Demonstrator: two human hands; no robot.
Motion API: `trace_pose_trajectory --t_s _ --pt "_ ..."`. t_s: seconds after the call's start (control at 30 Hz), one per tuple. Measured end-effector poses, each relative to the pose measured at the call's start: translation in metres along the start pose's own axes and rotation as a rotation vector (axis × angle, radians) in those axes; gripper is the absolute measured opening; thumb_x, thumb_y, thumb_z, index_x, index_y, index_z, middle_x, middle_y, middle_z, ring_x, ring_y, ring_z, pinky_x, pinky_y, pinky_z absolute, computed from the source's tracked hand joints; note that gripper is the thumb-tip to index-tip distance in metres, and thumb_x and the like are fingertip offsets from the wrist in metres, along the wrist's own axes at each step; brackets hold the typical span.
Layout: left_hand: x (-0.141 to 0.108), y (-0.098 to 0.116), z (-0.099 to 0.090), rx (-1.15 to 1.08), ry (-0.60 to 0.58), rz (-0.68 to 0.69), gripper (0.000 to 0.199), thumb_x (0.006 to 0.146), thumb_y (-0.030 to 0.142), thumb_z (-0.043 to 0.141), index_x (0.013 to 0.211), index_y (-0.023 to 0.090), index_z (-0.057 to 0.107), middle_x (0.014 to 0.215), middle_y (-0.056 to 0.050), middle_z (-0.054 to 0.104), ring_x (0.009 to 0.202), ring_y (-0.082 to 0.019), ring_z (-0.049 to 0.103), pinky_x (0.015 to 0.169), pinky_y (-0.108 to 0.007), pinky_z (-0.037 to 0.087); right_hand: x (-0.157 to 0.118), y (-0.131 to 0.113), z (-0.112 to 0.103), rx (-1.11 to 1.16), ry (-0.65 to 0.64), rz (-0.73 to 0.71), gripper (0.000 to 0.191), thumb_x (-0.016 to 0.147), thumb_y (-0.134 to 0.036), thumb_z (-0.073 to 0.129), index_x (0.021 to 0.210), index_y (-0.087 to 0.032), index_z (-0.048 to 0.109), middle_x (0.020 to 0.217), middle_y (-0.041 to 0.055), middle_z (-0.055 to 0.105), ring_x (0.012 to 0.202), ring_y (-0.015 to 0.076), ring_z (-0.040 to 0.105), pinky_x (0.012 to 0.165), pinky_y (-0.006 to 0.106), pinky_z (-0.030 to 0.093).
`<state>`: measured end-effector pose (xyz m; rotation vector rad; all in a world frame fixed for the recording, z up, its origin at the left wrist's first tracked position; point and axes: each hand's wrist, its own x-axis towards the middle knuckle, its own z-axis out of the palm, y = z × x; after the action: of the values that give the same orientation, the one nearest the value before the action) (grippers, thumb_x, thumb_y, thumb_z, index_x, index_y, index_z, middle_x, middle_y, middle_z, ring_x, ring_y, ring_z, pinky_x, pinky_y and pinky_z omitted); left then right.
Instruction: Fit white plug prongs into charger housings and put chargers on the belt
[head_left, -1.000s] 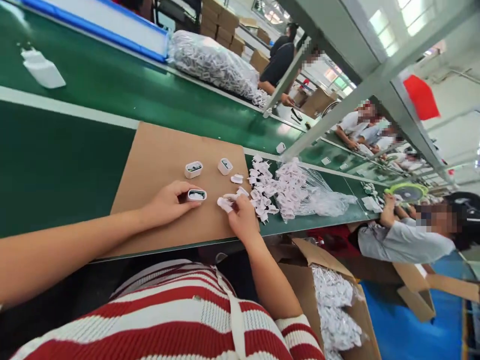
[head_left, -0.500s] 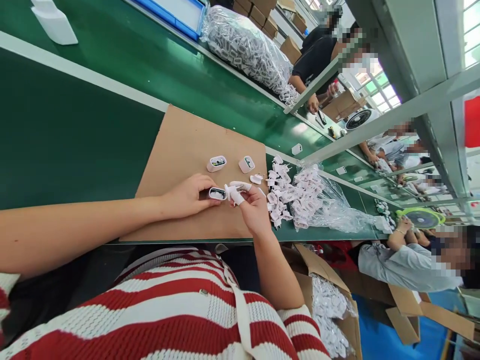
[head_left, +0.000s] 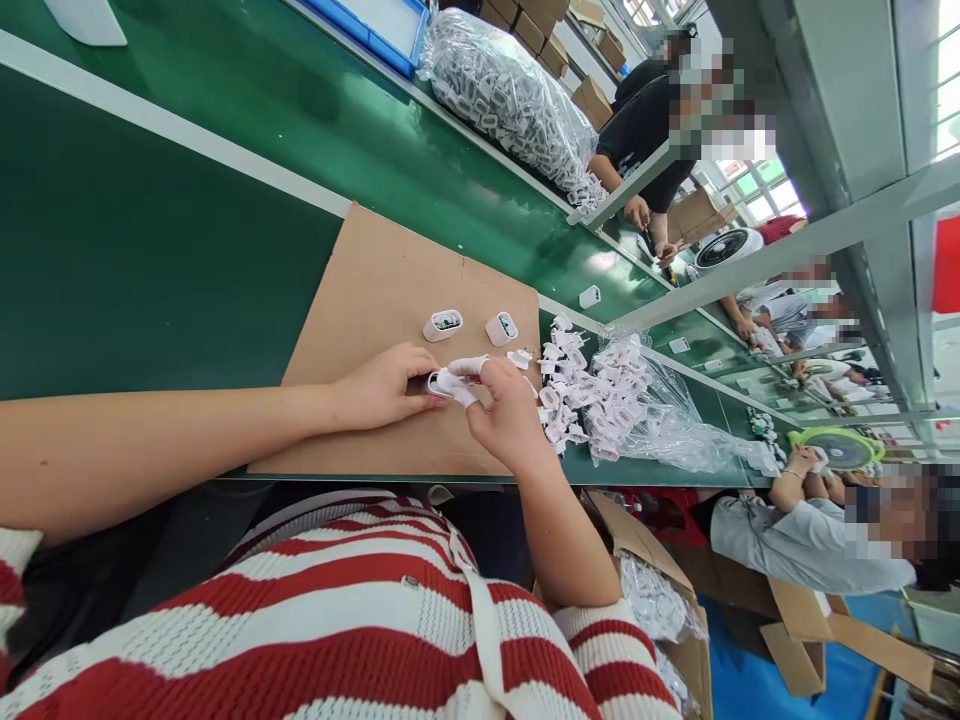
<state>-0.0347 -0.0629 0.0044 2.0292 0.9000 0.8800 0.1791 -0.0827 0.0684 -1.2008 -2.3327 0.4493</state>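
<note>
My left hand pinches a white charger housing over the brown cardboard sheet. White covers sit on some fingers of my right hand, which closes at the housing's open end on a small white plug cap; the fingers hide most of the cap. Beyond my hands stand two more open housings, one on the left and one on the right, with circuit parts visible inside. A loose plug cap lies just past my right hand.
A heap of white plug caps spills from a clear plastic bag on the right. Across the green bench lies a large bag of white parts beside a blue tray. Co-workers sit farther along. An open carton stands below.
My right hand has brought the plug cap against the housing's opening, covering more of it. The view has shifted slightly. Across the bench, a co-worker's hands have come closer together.
</note>
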Motion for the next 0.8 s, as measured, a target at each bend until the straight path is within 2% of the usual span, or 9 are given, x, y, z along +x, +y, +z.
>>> trace_pose_trajectory --t_s 0.1,0.23,0.37,0.53,0.73,0.8 --pt "0.001 0.002 -0.001 -0.003 0.002 -0.003 0.031 0.093 0.048 0.066 0.089 0.018 0.072 0.09 -0.007 0.068 0.089 -0.023 0.061 0.082 -0.035 0.046 0.006 -0.001 0.003 -0.065 -0.056 -0.018 0.027 0.083 -0.007 0.054 0.101 -0.022 0.067 0.1 0.0072 0.07 0.099 0.0252 0.06 0.086 0.037 0.049" --pt "0.002 0.005 -0.003 -0.01 -0.021 -0.033 0.034 0.093 0.052 0.064 0.089 0.019 0.073 0.09 -0.007 0.068 0.09 -0.025 0.061 0.083 -0.037 0.047 0.006 -0.002 0.01 -0.098 -0.051 -0.004 0.031 0.08 -0.004 0.052 0.099 -0.022 0.068 0.095 0.007 0.068 0.095 0.0251 0.057 0.082 0.035 0.046" --pt "0.001 0.005 -0.002 -0.024 -0.013 -0.055 0.037 0.091 0.056 0.064 0.09 0.021 0.073 0.091 -0.008 0.069 0.094 -0.026 0.062 0.087 -0.038 0.049 0.004 -0.01 0.015 -0.173 -0.039 0.044 0.029 0.078 -0.001 0.052 0.092 -0.022 0.067 0.087 0.0064 0.064 0.089 0.0247 0.054 0.077 0.034 0.042" --pt "0.001 0.001 -0.003 0.017 -0.018 -0.061 0.035 0.092 0.054 0.063 0.091 0.02 0.073 0.095 -0.008 0.069 0.095 -0.026 0.062 0.088 -0.037 0.049 0.012 -0.023 0.016 -0.274 -0.051 0.112 0.026 0.075 -0.002 0.056 0.086 -0.023 0.066 0.085 0.0047 0.065 0.083 0.022 0.055 0.07 0.031 0.039" --pt "-0.002 0.0 -0.007 0.11 -0.006 -0.084 0.038 0.089 0.055 0.061 0.096 0.02 0.072 0.102 -0.009 0.074 0.098 -0.029 0.066 0.092 -0.042 0.053 0.013 -0.023 0.022 -0.23 -0.002 0.23 0.018 0.08 -0.012 0.062 0.093 -0.022 0.069 0.094 0.005 0.072 0.094 0.0221 0.064 0.077 0.029 0.045" --pt "-0.005 0.004 -0.009 0.144 0.02 -0.131 0.037 0.085 0.056 0.064 0.107 0.027 0.071 0.107 -0.004 0.076 0.098 -0.031 0.068 0.091 -0.045 0.057 0.01 -0.022 0.028 -0.197 0.028 0.23 0.015 0.083 -0.018 0.063 0.096 -0.022 0.07 0.099 0.0042 0.075 0.095 0.0212 0.067 0.079 0.028 0.047"
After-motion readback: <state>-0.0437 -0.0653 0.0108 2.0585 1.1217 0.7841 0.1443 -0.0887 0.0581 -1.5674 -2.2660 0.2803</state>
